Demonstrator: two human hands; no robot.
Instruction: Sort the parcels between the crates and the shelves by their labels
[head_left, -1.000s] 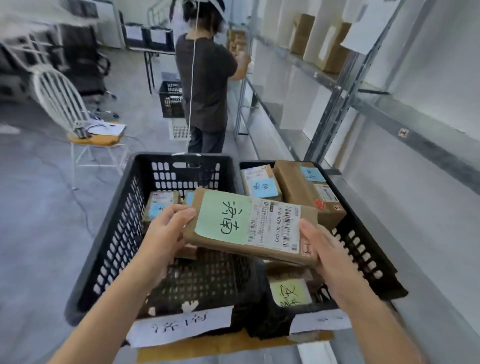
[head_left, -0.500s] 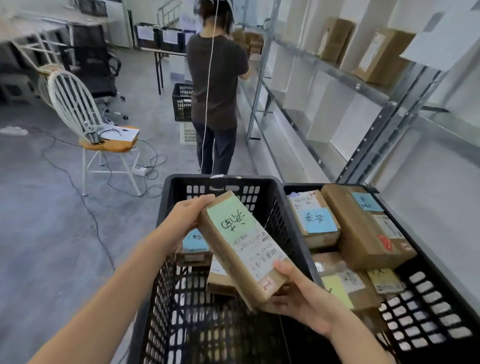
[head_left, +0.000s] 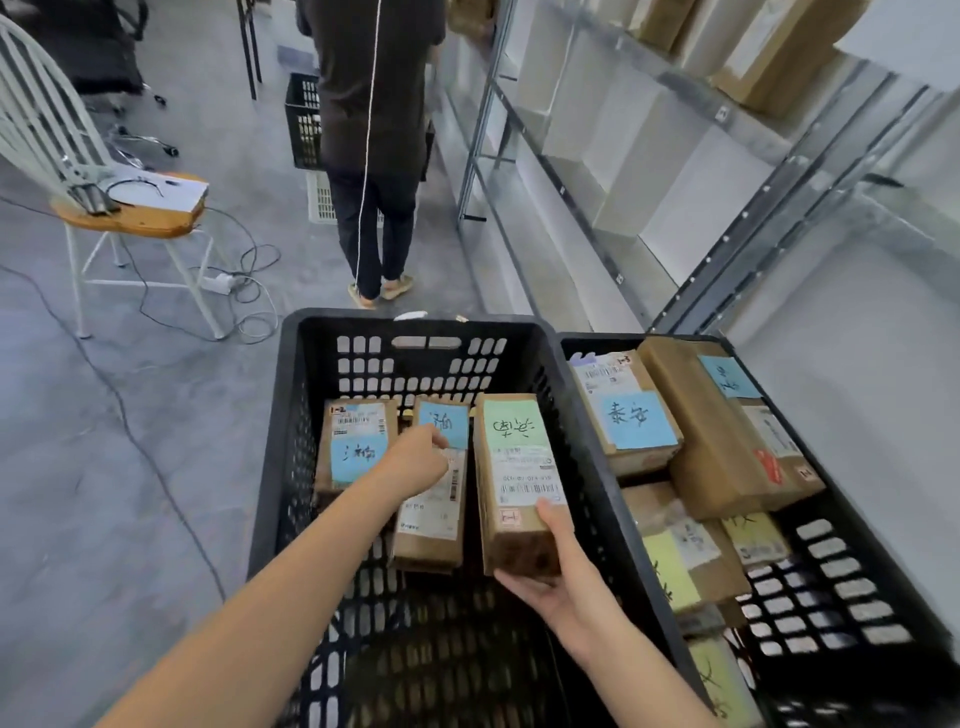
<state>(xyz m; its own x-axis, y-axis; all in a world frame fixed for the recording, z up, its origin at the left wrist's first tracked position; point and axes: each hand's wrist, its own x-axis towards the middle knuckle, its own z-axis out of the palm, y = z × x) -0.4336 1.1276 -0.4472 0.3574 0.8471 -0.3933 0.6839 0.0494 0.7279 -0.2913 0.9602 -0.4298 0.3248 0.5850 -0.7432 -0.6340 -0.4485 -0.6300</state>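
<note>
A brown parcel with a green label (head_left: 517, 470) lies lengthwise inside the left black crate (head_left: 311, 332), at its right side. My right hand (head_left: 553, 577) grips its near end, thumb on top. My left hand (head_left: 415, 457) rests on the middle parcel with a blue label (head_left: 434, 499), fingers curled at its edge. A third parcel with a blue label (head_left: 353, 447) lies to the left. The right black crate (head_left: 852, 566) holds several parcels with blue and yellow labels.
A person in dark clothes (head_left: 376, 130) stands just beyond the crates, facing metal shelves (head_left: 691, 171) that run along the right and carry cardboard boxes. A white chair (head_left: 104, 208) with cables beneath it stands at the left. Another black crate (head_left: 304, 122) sits farther back.
The green-labelled parcel went from being held up with both hands down into the left crate. My left hand let go of it and moved onto the middle parcel. The view tilted down.
</note>
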